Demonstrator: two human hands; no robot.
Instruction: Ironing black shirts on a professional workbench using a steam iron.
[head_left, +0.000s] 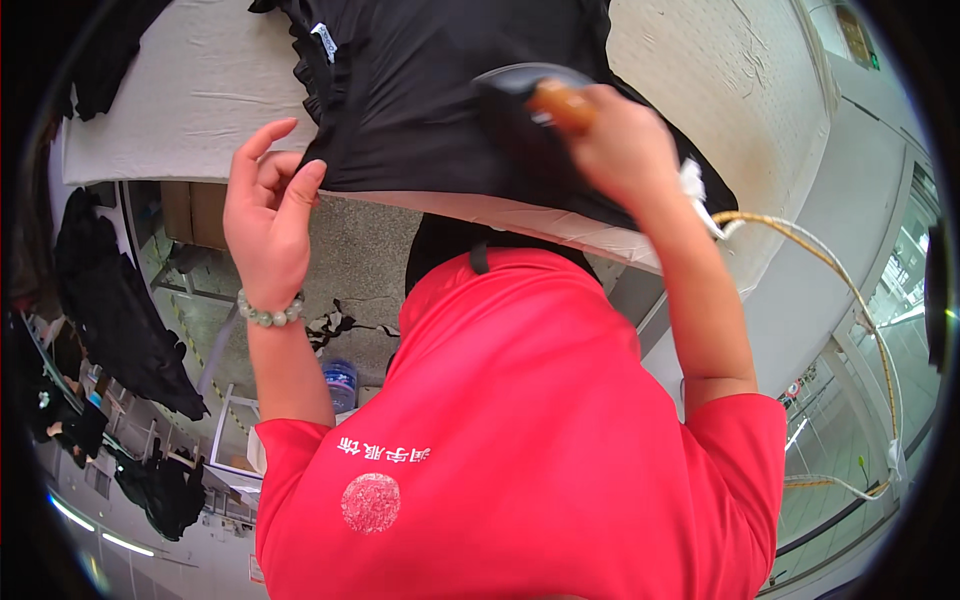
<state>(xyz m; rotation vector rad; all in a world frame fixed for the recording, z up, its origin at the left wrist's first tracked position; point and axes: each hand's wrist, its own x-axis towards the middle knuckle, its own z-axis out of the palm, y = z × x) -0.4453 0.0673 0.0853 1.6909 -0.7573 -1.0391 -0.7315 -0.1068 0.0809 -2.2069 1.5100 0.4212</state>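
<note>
A black garment with a ruffled left edge and a small white label lies spread on the pale padded table. My right hand is wrapped round the orange-brown handle of a steam iron, which rests over the right part of the garment and is blurred by motion. At the garment's near left corner, my left hand has its thumb and curled fingers closed on the fabric edge, with the index finger raised. A beaded bracelet circles the left wrist.
A yellowish hose and white cable run from the iron side down the right. Dark garments hang at the left. Under the table are a cardboard box and a blue plastic bottle; dark scraps lie on the floor.
</note>
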